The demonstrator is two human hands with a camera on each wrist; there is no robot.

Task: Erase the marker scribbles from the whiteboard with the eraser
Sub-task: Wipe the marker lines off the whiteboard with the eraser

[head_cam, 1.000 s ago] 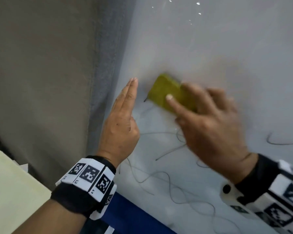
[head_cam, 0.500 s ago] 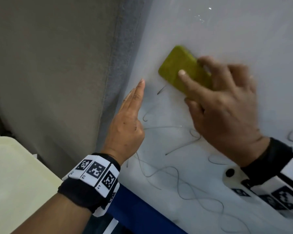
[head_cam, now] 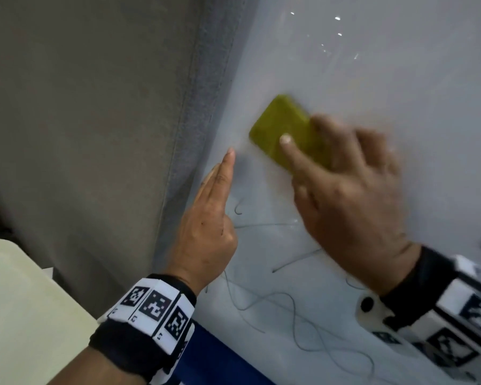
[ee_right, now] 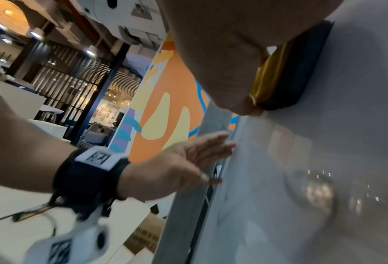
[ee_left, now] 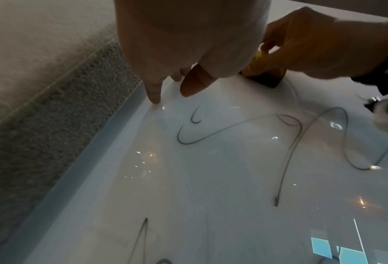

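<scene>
My right hand (head_cam: 345,190) grips a yellow eraser (head_cam: 281,126) with a dark felt base (ee_right: 301,71) and presses it flat on the whiteboard (head_cam: 400,79). The eraser sits near the board's left edge, above thin black scribbles (head_cam: 261,304) that run across the lower board (ee_left: 290,142). My left hand (head_cam: 206,226) lies flat against the board with straight fingers (ee_right: 215,144), just left of and below the eraser. The left fingertips (ee_left: 154,96) touch the surface close to the frame.
A grey textured wall panel (head_cam: 95,134) borders the board's left edge (ee_left: 75,169). A pale yellow surface (head_cam: 20,315) lies at the lower left. A blue strip (head_cam: 214,357) runs under the board.
The eraser swept up the board from one second ago, then came back down slightly; the mark near the left fingertips is gone. My left hand stayed flat on the board.
</scene>
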